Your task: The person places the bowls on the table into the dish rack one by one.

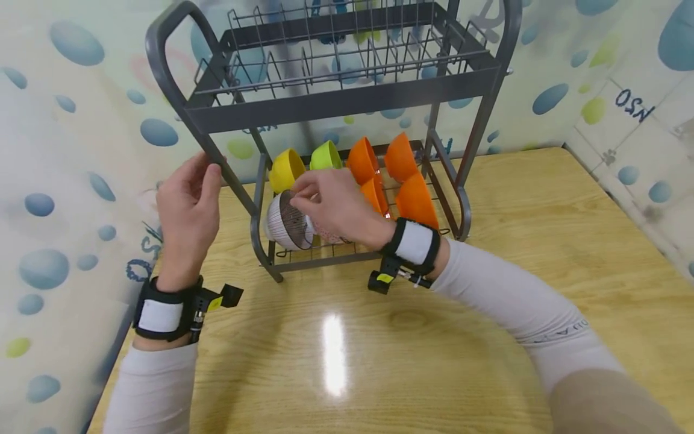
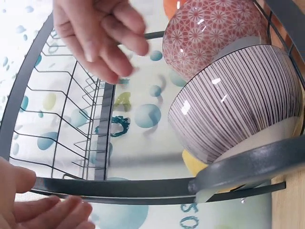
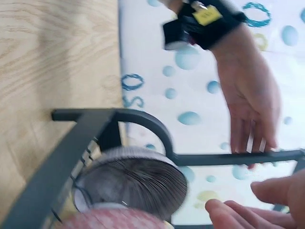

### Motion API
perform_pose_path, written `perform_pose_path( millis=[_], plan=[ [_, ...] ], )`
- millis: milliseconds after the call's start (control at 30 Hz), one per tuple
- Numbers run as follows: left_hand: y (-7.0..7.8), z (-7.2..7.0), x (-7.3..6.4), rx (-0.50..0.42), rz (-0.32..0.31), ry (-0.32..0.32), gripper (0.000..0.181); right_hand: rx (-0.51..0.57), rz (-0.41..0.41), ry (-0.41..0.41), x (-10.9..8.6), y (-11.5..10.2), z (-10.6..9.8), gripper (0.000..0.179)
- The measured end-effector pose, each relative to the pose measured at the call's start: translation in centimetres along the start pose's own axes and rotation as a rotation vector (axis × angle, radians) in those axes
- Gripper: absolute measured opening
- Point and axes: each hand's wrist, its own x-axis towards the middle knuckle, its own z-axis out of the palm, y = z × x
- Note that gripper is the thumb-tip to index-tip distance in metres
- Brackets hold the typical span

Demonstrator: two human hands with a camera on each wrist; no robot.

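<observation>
My right hand, its fingers loosely bent, hovers in front of the lower tier of a dark grey dish rack and holds nothing. Below its fingertips a striped bowl is propped on its side at the tier's front left corner. Beside that bowl leans a red patterned bowl, mostly covered by the right hand in the head view. At the rack's left upright is my left hand, relaxed, with its fingertips right by the post and nothing in its grasp.
Behind the striped bowl are a yellow bowl and a lime green bowl. Several orange bowls fill the tier's right side. Wire dividers line the upper tier. The rack stands on a wooden table near a patterned wall.
</observation>
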Motion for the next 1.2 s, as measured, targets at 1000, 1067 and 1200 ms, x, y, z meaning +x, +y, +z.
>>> perform_pose_path(
  millis=[1000,1067,1200],
  plan=[
    [4.2,7.2,-3.4,0.689,0.241,-0.508,0.096,-0.629,0.094,-0.1,-5.5,6.2,-8.2,0.09],
    [4.1,7.2,-3.5,0.691,0.24,-0.504,0.096,-0.649,0.101,-0.099,-5.6,6.3,-8.0,0.09],
    [4.1,6.9,-3.7,0.702,0.239,-0.497,0.096,-0.685,0.1,-0.083,-5.8,6.4,-7.8,0.091]
  ],
)
